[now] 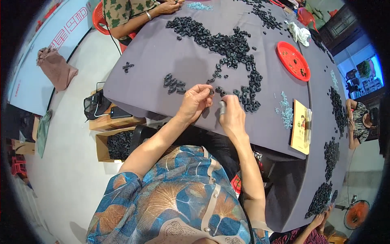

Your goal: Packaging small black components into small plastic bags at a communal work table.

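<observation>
My left hand [193, 102] is raised over the near edge of the grey-covered table, its thumb and forefinger pinching a small black plastic part [211, 92]. Just to the right is my right hand [232, 115], its fingers curled in, with a grey wrap [222, 107] around one finger. Whatever those right fingers hold is hidden. Beyond both hands lies a large heap of black plastic parts [227, 44], trailing down to a cluster [250, 99] at the right. A small group of similar parts [174, 83] sits left of my left hand.
A red tray [293, 61], blue-silver small pieces [286, 112] and a yellow booklet [300, 127] lie to the right. An open carton of black parts [118, 145] stands on the floor at left. Co-workers' hands [168, 7] are busy around the table.
</observation>
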Available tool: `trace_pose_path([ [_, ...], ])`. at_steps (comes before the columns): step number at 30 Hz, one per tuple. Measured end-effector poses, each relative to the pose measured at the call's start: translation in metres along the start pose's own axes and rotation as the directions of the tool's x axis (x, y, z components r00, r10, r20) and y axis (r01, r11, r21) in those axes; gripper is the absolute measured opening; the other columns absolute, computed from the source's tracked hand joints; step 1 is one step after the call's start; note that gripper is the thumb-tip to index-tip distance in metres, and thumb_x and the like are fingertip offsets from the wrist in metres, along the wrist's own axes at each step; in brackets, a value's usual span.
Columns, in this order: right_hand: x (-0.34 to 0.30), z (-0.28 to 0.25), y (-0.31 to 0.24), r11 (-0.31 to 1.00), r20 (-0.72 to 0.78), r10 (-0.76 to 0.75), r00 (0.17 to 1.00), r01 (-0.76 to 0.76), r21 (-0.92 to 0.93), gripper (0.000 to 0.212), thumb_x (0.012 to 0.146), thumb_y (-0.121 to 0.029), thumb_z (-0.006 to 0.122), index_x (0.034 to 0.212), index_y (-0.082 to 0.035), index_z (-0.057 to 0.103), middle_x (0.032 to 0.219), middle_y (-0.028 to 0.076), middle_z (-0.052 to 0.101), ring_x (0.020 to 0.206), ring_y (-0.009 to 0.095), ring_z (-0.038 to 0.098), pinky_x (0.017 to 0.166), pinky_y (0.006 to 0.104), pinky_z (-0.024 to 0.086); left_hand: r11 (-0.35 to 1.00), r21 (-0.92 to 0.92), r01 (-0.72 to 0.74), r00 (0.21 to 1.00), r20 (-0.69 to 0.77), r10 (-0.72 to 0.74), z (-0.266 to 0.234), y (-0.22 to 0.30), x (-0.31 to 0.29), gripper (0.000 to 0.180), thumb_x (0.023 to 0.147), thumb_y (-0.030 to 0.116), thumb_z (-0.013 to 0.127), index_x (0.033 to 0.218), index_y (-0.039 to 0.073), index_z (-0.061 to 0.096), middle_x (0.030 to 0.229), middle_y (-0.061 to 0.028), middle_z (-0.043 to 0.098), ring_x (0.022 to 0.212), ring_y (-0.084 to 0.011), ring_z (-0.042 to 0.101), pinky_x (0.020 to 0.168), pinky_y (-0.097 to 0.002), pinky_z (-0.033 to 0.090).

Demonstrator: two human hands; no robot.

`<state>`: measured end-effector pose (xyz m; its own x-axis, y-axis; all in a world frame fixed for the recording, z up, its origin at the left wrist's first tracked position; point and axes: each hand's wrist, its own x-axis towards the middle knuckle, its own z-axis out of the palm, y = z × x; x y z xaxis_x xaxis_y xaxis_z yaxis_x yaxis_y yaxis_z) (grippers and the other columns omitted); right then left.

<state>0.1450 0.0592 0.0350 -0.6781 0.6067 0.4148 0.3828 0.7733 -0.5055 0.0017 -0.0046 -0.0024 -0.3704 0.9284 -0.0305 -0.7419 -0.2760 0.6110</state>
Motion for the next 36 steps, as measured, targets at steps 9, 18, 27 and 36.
trace_pose_path([
  [9, -0.008, -0.020, 0.014, 0.736, 0.073, 0.366, 0.928, -0.336, 0.588, 0.015, 0.083, 0.004, 0.051, 0.096, 0.000, 0.057, 0.079, 0.007, 0.062, 0.068, 0.014, 0.062, 0.059, 0.0260, 0.051, 0.980, 0.182, 0.082, 0.997, -0.006, -0.082, 0.026, -0.020, 0.002, 0.015, 0.090, 0.009, 0.056, 0.102, 0.001, 0.058, 0.078, -0.0051, 0.060, 0.063, -0.0103, 0.056, 0.058, -0.0241, 0.047],
  [18, -0.007, -0.011, 0.029, 0.275, 0.267, 0.472, 0.840, -0.428, 0.861, 0.006, 0.088, -0.003, 0.055, 0.094, -0.001, 0.055, 0.080, 0.009, 0.064, 0.068, 0.015, 0.064, 0.058, 0.0256, 0.053, 0.989, 0.141, 0.054, 0.998, 0.024, -0.058, 0.018, -0.026, 0.007, 0.014, 0.090, 0.009, 0.055, 0.102, 0.001, 0.058, 0.079, -0.0057, 0.060, 0.064, -0.0123, 0.058, 0.060, -0.0255, 0.048],
  [27, -0.008, -0.004, 0.016, 0.241, 0.255, 0.483, 0.838, -0.407, 0.881, 0.008, 0.088, -0.004, 0.055, 0.095, 0.000, 0.054, 0.080, 0.011, 0.065, 0.065, 0.016, 0.064, 0.058, 0.0252, 0.053, 0.982, 0.186, 0.020, 1.000, 0.019, -0.024, 0.020, -0.028, 0.003, 0.014, 0.089, 0.008, 0.057, 0.101, 0.000, 0.057, 0.079, -0.0058, 0.061, 0.066, -0.0128, 0.058, 0.063, -0.0273, 0.050],
  [36, -0.008, -0.006, 0.018, 0.355, 0.293, 0.457, 0.840, -0.474, 0.805, 0.008, 0.085, 0.001, 0.050, 0.091, 0.000, 0.056, 0.070, 0.006, 0.062, 0.054, 0.009, 0.056, 0.047, 0.0221, 0.046, 0.988, 0.151, -0.005, 1.000, 0.029, 0.001, 0.018, -0.030, 0.004, 0.014, 0.090, 0.010, 0.057, 0.102, 0.003, 0.058, 0.074, -0.0046, 0.060, 0.064, -0.0127, 0.057, 0.062, -0.0254, 0.048],
])
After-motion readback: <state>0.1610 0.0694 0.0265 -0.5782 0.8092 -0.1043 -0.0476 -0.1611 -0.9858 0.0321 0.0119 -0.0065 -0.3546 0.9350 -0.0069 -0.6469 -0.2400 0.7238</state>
